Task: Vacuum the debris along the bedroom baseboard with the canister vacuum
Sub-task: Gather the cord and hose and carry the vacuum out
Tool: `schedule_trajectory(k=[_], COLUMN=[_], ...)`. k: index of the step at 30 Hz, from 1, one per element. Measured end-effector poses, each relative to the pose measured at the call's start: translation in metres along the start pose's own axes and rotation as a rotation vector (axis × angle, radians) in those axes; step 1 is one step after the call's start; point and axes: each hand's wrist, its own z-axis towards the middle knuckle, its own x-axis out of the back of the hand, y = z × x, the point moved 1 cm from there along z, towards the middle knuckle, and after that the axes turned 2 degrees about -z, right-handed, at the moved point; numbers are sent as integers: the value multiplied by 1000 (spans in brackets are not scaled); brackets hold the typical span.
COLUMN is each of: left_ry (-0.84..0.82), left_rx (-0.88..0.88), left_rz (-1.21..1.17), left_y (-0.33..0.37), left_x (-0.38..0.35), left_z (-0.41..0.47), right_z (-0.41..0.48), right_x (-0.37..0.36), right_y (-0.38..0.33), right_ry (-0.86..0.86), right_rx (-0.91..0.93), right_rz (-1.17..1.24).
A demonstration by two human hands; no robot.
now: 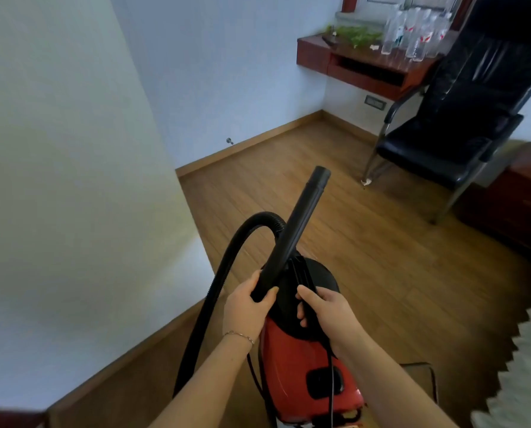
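Note:
A red canister vacuum (292,362) with a black top hangs low in the middle of the view, above the wooden floor. My right hand (323,310) grips its black carry handle. My left hand (247,307) is closed round the lower end of the black wand (301,217), which points up and away. The black ribbed hose (224,273) loops from the wand down the left side. A wooden baseboard (252,140) runs along the white wall ahead. A small pale scrap of debris (366,181) lies on the floor by the chair leg.
A black chair (443,140) on metal legs stands at the right. A red-brown wall shelf (360,66) carries several clear bottles and a plant. A dark wooden cabinet (523,205) sits far right, a pale shaggy rug (530,350) at the lower right. A door stop (229,141) sticks out of the wall.

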Motion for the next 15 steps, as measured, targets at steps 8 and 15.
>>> schedule_trajectory(k=[8,15], left_ry=[19,40], left_rx=[0,3], left_rz=[-8,16], left_y=[42,59], left_x=[-30,-51], left_z=[161,291], right_z=[140,254], right_x=[26,36], right_y=[-93,-160], right_ry=[9,13], right_rx=[50,66], right_rz=[-15,-9])
